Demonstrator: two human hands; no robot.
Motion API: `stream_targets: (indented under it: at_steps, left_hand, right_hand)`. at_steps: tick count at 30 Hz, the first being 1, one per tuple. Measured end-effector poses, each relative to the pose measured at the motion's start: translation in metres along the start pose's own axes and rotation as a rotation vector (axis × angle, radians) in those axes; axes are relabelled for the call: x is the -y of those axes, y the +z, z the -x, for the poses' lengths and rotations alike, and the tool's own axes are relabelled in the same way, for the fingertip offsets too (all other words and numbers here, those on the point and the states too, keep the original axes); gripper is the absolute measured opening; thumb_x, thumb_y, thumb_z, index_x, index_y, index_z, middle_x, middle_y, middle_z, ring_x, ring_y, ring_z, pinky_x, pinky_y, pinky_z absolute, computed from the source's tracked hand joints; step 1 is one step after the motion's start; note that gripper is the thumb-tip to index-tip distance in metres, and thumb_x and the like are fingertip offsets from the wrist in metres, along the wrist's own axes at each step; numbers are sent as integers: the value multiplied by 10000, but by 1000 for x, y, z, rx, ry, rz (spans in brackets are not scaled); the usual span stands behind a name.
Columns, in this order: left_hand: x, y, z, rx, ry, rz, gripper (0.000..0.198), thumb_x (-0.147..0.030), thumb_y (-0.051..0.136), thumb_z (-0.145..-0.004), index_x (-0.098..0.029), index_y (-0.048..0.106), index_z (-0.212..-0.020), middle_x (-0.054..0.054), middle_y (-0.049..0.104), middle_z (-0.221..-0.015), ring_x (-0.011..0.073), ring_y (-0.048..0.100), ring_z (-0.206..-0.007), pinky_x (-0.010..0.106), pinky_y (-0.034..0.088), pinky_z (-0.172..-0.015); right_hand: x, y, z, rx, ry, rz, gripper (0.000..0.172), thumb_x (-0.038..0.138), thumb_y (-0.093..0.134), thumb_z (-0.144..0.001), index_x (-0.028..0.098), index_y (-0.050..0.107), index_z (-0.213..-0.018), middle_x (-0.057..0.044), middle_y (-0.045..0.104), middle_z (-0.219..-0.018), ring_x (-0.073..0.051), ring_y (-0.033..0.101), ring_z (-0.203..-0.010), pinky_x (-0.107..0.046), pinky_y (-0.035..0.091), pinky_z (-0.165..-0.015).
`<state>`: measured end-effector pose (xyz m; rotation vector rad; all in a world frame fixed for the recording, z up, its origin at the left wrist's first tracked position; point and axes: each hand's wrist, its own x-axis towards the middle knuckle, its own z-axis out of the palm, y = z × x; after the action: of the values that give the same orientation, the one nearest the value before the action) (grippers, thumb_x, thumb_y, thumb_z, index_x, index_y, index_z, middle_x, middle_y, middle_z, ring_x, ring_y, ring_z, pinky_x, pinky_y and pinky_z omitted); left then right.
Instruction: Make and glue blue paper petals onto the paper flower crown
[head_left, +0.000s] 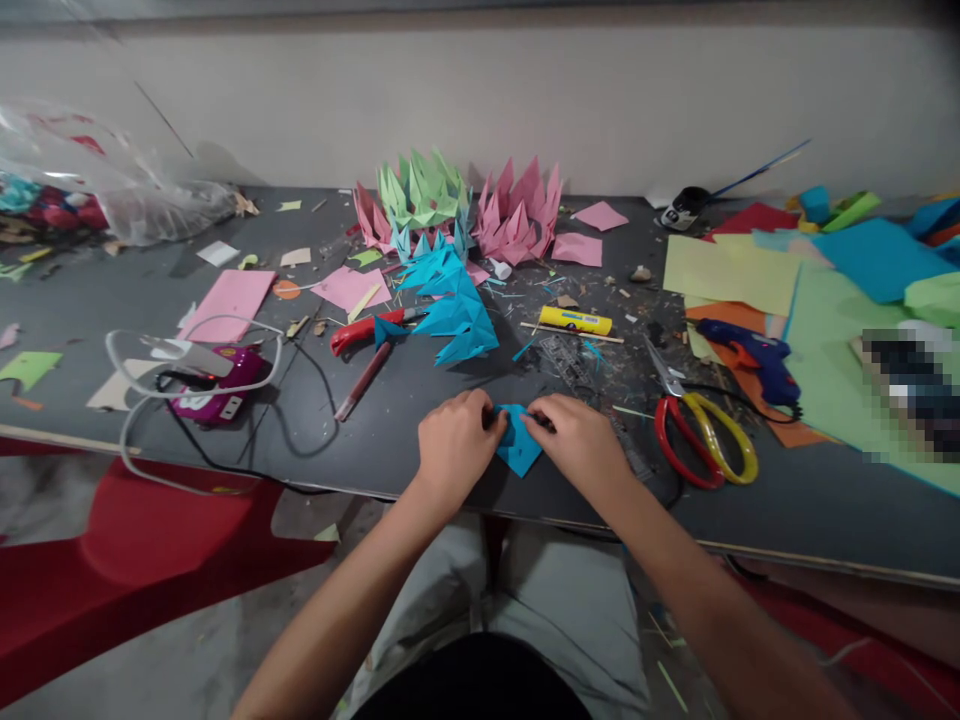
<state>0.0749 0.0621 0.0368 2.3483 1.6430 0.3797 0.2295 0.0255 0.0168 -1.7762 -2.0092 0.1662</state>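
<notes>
A small piece of blue paper (519, 450), folded to a point towards me, lies near the front edge of the dark table. My left hand (459, 440) has its curled fingers closed on the paper's left side. On the opposite side, the fingers of my right hand (574, 432) pinch the paper near its upper edge. Both sets of fingertips are partly hidden under the hands. Just beyond stands a cluster of pointed blue folded paper pieces (457, 310). Green folded paper (424, 190) and pink folded paper (523, 215) stand in spiky rings farther back.
Scissors (701, 430) with red and yellow handles lie to the right, near a blue glue gun (754, 365) and coloured sheets (847, 350). A yellow glue stick (576, 320) and red-handled cutter (371, 330) lie ahead. Left is a purple power adapter (221, 390) with looping cables.
</notes>
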Motion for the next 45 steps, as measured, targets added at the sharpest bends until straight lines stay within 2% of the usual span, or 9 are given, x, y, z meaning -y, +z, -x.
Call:
stream_targets:
  at_steps: [7, 13, 17, 20, 24, 29, 36, 45]
  left_hand:
    - [8, 5, -3, -44, 229, -55, 75, -269, 555, -819, -203, 588, -807, 20, 663, -814, 177, 617, -761, 260, 412, -608]
    - [20, 2, -5, -1, 481, -27, 74, -225, 541, -837, -186, 603, -852, 21, 673, -869, 176, 612, -802, 272, 455, -680]
    - [26, 2, -3, -6, 598, 20, 115, -226, 534, -849, -166, 613, -907, 30, 685, -932, 183, 619, -831, 292, 484, -712]
    - [28, 4, -1, -42, 633, 42, 161, -231, 522, -858, -157, 622, -960, 41, 689, -974, 183, 623, -850, 298, 496, -738]
    - [29, 5, 2, -60, 649, 9, 206, -232, 484, -878, -163, 635, -999, 47, 690, -997, 176, 623, -839, 303, 502, -736]
    - [30, 5, 2, -50, 675, -25, 224, -235, 468, -886, -165, 651, -995, 38, 693, -997, 181, 624, -844, 308, 506, -722]
    - [34, 6, 1, -94, 756, -36, 205, -253, 493, -880, -158, 659, -953, 31, 699, -977, 177, 626, -833, 301, 504, -708]
    - [36, 5, 1, -82, 804, -63, 214, -252, 463, -895, -178, 660, -930, 14, 694, -998, 169, 619, -851, 298, 484, -679]
  right_hand:
    - [-4, 2, 5, -2, -80, -139, 161, 225, 486, -876, 185, 641, -878, -64, 669, -848, -182, 623, -799, -287, 481, -731]
    - [-8, 0, 6, 45, -168, -186, 216, 211, 450, -902, 178, 650, -976, -73, 679, -943, -181, 625, -870, -316, 497, -800]
    - [-11, 0, 9, 22, -192, -176, 227, 208, 468, -898, 163, 650, -1026, -82, 686, -968, -183, 631, -894, -318, 504, -817]
    - [-12, 2, 10, -6, -201, -160, 225, 199, 470, -896, 163, 668, -997, -83, 691, -954, -181, 639, -880, -322, 516, -816]
    - [-14, 4, 11, -34, -259, -127, 239, 175, 457, -899, 172, 676, -994, -81, 686, -1032, -183, 634, -945, -340, 518, -855]
    - [-15, 2, 9, -7, -361, -111, 253, 153, 452, -896, 162, 670, -1024, -85, 687, -1038, -184, 633, -949, -348, 531, -853]
    - [-22, -1, 7, -29, -511, -90, 265, 161, 431, -905, 117, 675, -999, -98, 696, -995, -192, 643, -909, -332, 551, -820]
    - [-26, -2, 5, -24, -581, -95, 265, 147, 424, -904, 92, 670, -985, -113, 696, -989, -199, 647, -900, -344, 554, -812]
